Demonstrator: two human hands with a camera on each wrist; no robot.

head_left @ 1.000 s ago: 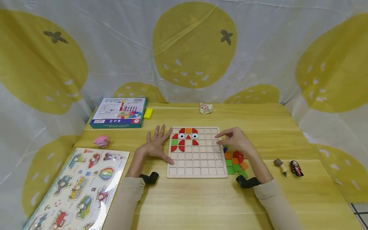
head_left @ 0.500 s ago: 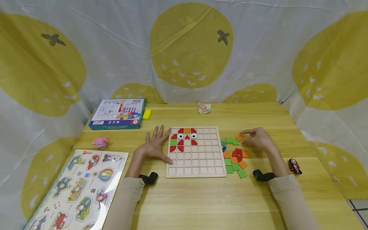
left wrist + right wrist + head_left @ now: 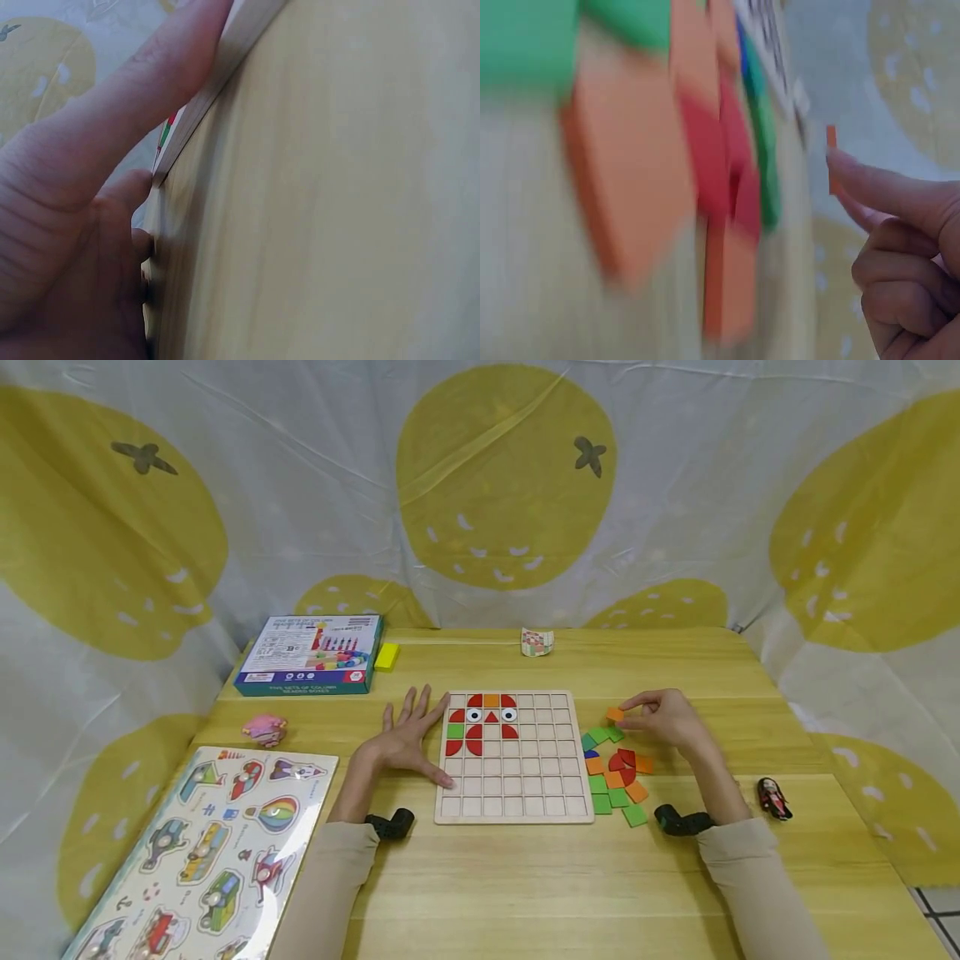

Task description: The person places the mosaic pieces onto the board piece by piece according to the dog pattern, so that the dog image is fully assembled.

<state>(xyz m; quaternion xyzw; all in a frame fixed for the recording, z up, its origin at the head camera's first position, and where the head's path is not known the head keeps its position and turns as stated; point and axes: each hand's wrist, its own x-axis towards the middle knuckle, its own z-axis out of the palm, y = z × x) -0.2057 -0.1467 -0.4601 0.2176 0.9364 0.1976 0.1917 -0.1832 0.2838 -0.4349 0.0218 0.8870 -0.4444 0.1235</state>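
Compared with half a second ago, the right grip has barely shifted, but the orange square tile that lay flat by its fingertips is now raised and pinched. On the wood-grain counter, the wooden grid board has not moved, and its inset pieces look unchanged. Only the left grip braces it, fingers spread wide, thumb on the left rim and index fingertip at the far-left corner; a knock on the unsupported right side might turn the board and jolt pieces from their cells.

Narrow by contrast, the right grip holds the orange square tile between thumb and fingertip, off the board to its right. Its black wrist mount sits low near the loose pieces, so a low sweep could push the nearest green square astray. Edge-on in the right wrist view, the held tile looks thin, so it could twist or drop if the pinch slackened. Two small green tiles near it seem to have slid slightly toward the person.
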